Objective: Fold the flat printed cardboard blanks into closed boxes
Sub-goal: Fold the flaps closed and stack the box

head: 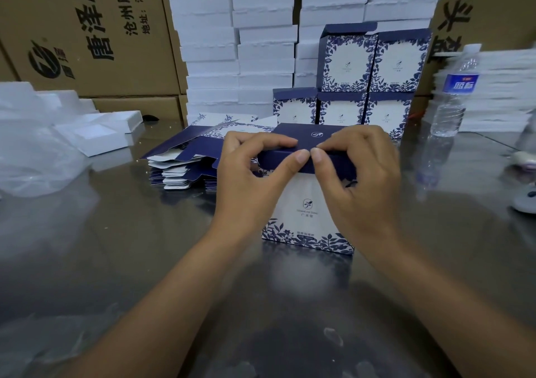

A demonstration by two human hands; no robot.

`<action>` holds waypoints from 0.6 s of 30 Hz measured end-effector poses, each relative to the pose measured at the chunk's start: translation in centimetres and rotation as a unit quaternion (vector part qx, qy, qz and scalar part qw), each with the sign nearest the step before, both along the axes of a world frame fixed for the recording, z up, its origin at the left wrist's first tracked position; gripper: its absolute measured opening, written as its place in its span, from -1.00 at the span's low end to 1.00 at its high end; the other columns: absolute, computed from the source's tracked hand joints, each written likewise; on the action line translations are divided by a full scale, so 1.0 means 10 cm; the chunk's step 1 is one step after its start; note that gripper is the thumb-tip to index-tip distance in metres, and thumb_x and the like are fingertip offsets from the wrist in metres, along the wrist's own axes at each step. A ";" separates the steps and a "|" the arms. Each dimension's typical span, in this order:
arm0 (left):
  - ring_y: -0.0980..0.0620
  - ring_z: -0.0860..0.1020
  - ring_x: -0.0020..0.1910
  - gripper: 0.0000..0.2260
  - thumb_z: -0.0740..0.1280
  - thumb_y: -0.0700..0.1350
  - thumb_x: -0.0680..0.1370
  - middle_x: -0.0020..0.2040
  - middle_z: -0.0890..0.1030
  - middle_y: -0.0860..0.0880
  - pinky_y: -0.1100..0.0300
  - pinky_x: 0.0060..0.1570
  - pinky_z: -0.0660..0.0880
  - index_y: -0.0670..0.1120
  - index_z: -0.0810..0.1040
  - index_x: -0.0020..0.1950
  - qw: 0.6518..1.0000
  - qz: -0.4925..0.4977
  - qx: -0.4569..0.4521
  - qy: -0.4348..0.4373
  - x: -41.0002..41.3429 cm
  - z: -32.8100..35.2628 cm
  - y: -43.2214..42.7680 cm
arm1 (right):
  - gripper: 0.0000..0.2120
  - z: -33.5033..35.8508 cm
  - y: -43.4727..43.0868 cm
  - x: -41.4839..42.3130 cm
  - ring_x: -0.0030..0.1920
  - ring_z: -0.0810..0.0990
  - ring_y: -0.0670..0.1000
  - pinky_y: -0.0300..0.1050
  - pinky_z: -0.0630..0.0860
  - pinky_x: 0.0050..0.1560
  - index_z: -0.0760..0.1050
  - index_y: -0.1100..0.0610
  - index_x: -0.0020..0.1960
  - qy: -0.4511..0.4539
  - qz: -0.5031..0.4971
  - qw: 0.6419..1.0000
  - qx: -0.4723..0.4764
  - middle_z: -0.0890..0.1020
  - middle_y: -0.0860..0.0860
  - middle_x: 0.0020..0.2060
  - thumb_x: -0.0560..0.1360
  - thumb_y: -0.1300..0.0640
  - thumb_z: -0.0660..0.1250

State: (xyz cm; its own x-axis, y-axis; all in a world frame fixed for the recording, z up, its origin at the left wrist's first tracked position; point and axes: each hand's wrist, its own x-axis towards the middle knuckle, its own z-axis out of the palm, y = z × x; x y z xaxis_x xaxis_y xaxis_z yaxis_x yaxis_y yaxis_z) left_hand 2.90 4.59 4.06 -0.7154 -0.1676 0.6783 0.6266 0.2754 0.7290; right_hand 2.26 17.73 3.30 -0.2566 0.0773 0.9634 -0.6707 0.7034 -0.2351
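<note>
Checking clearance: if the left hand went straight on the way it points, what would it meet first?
Probably the right hand; the left hand almost touches it, thumb to thumb, on the box lid.

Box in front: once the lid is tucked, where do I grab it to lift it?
Probably its left and right walls, from above: the box stands upright on the table, seemingly free on both sides. The left hand and right hand pinch the front edge of the lid.
</note>
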 end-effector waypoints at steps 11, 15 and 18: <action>0.39 0.39 -0.11 -0.85 0.46 -0.10 0.45 -0.09 0.41 0.06 0.49 -0.15 0.31 0.17 0.57 -0.16 1.000 0.014 -0.015 0.008 -0.04 0.01 0.00 | -0.84 -0.03 0.00 -0.03 -0.19 0.53 0.10 0.03 0.48 -0.21 0.61 0.21 -0.16 -0.012 0.029 0.999 -0.012 0.57 0.06 -0.23 0.50 0.14 0.34; 0.39 0.40 -0.10 -0.83 0.44 -0.10 0.47 -0.12 0.39 0.11 0.48 -0.11 0.33 0.18 0.56 -0.13 0.999 0.021 -0.031 0.023 -0.05 -0.01 -0.02 | -0.89 0.00 0.06 -0.03 -0.15 0.53 -0.01 -0.26 0.42 -0.11 0.63 0.19 -0.13 -0.045 0.054 0.997 -0.019 0.58 0.03 -0.19 0.50 0.15 0.37; 0.34 0.44 -0.09 -0.84 0.42 -0.09 0.48 -0.12 0.43 0.13 0.45 -0.07 0.35 0.19 0.55 -0.12 0.998 0.026 -0.042 0.030 -0.07 -0.01 -0.07 | -0.90 -0.01 0.10 -0.05 -0.09 0.53 -0.06 -0.43 0.37 -0.04 0.62 0.23 -0.10 -0.046 0.065 0.996 -0.032 0.58 0.07 -0.15 0.49 0.20 0.37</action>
